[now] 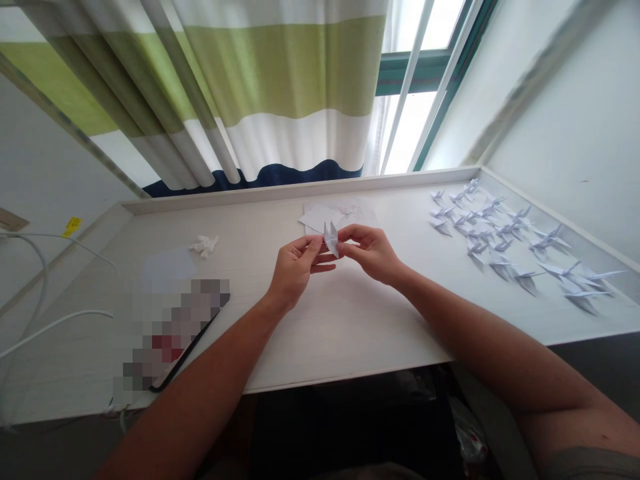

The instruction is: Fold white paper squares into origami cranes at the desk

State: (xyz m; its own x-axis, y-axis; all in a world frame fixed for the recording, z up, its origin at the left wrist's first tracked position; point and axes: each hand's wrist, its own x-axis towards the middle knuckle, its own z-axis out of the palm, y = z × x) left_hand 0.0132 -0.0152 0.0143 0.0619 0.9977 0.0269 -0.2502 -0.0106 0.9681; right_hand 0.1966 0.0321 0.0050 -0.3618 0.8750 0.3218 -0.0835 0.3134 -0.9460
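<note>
Paper crane [331, 239] stands nearly upright, its long axis pointing far, between both hands above the middle of the worktop [320, 347]. Fingers of the left hand [295, 270] and the right hand [373, 252] are closed on it from two sides, the left slightly nearer. Other cranes [550, 239] lie at far right, and white paper sheets [320, 217] lie just behind.

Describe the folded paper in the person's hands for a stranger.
On the white desk below the striped curtain, the left hand and right hand meet. Between them is a small folded paper piece, raised off the desk, unlike the paper cranes lying at right.
</note>
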